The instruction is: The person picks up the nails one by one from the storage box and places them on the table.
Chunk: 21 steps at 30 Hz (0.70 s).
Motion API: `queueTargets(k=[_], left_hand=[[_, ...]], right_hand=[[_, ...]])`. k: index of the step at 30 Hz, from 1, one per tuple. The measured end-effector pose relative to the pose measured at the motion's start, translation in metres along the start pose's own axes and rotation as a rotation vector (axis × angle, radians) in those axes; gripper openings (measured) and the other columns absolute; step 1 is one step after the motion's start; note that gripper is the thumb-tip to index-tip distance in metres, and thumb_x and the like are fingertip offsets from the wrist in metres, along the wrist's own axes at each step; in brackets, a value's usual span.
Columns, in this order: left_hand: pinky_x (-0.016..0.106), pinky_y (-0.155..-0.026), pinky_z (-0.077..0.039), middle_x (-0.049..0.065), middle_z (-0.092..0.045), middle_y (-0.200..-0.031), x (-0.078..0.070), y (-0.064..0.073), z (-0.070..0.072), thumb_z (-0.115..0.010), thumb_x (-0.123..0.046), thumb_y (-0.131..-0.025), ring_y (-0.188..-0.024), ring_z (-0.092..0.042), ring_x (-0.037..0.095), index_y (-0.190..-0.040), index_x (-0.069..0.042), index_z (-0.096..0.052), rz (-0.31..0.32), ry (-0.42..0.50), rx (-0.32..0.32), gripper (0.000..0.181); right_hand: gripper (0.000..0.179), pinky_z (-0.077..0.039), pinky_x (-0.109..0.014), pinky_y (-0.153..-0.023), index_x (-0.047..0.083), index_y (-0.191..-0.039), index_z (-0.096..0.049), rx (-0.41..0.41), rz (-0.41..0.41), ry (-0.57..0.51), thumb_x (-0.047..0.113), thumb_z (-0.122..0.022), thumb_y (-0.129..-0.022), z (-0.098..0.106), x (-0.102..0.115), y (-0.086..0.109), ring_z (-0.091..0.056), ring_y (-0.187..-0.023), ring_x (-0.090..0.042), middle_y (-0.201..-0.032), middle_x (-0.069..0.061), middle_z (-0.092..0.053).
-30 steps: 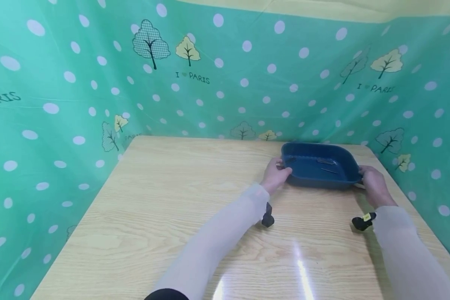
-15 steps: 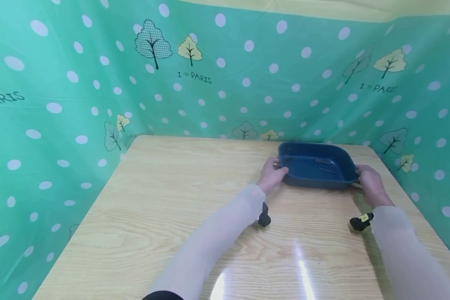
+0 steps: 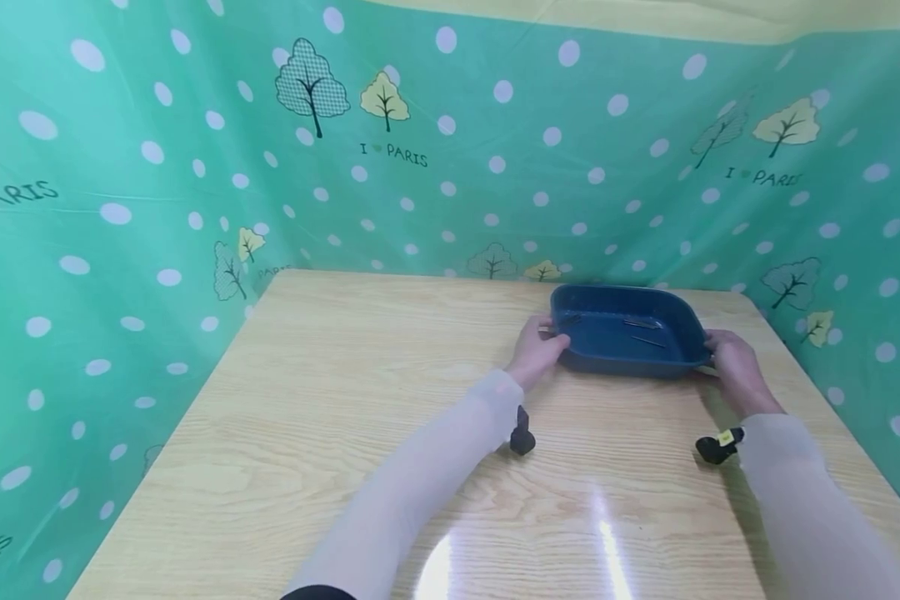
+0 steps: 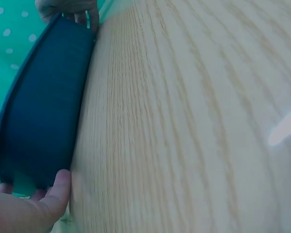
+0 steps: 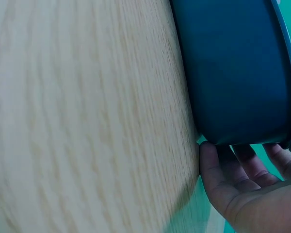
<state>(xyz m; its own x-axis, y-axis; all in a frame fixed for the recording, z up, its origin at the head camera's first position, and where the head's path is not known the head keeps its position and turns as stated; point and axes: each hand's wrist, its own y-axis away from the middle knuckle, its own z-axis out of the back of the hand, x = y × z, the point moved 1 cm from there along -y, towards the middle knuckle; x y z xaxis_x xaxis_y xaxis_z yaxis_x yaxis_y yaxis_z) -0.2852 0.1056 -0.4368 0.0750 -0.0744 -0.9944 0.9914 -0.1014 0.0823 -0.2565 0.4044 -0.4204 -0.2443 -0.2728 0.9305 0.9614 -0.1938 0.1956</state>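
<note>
Fingers of the left hand (image 3: 534, 352) curl round one end of a blue tub (image 3: 622, 365), with the thumb at its near corner. Fingers of the right hand (image 3: 738, 367) curl round the other end, so both hands grip it. The tub is at the far right part of the wooden table (image 3: 322, 400), near the back edge. Its long way goes from side to side, from one hand to the other, almost in line with that back edge. Its open top faces up, and one long side faces the person. I cannot tell if its bottom touches the wood. Some thin bits (image 3: 648, 342) lie inside the tub, too small to name. Both arms wear white sleeves (image 3: 420, 492), with a black gadget (image 3: 522, 437) at each wrist. Behind it all hangs a green cloth (image 3: 465, 150) with white dots and little trees.
</note>
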Motion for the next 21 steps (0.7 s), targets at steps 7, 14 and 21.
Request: queueTargets(k=[7, 14, 21], left_hand=[[0.03, -0.077, -0.055, 0.009, -0.058, -0.117, 0.0, 0.0, 0.006, -0.065, -0.012, -0.087, -0.102, -0.06, 0.019, -0.126, -0.003, -0.05, 0.023, 0.017, -0.005, 0.043], [0.032, -0.077, -0.055, 0.011, -0.059, -0.114, -0.001, 0.001, 0.014, -0.064, -0.01, -0.086, -0.1, -0.061, 0.02, -0.127, -0.001, -0.049, 0.023, 0.04, 0.002, 0.044], [0.032, -0.078, -0.055, 0.007, -0.059, -0.113, 0.003, -0.002, 0.02, -0.064, -0.011, -0.087, -0.1, -0.06, 0.019, -0.128, -0.003, -0.049, 0.03, 0.035, 0.017, 0.044]], right_hand=[[0.053, -0.052, -0.035, -0.089, -0.006, -0.148, -0.017, 0.038, 0.009, -0.031, 0.017, -0.02, -0.1, -0.005, 0.002, 0.001, -0.046, -0.103, -0.014, -0.135, -0.016, -0.03], [0.049, -0.053, -0.035, -0.088, -0.005, -0.144, -0.024, 0.03, 0.019, -0.067, 0.015, -0.023, -0.099, -0.012, 0.003, 0.001, -0.052, -0.097, -0.013, -0.124, -0.012, -0.038], [0.04, -0.055, -0.034, -0.082, 0.0, -0.134, -0.037, 0.018, 0.036, -0.119, 0.015, -0.026, -0.099, -0.015, 0.0, -0.001, -0.055, -0.095, -0.014, -0.118, -0.009, -0.043]])
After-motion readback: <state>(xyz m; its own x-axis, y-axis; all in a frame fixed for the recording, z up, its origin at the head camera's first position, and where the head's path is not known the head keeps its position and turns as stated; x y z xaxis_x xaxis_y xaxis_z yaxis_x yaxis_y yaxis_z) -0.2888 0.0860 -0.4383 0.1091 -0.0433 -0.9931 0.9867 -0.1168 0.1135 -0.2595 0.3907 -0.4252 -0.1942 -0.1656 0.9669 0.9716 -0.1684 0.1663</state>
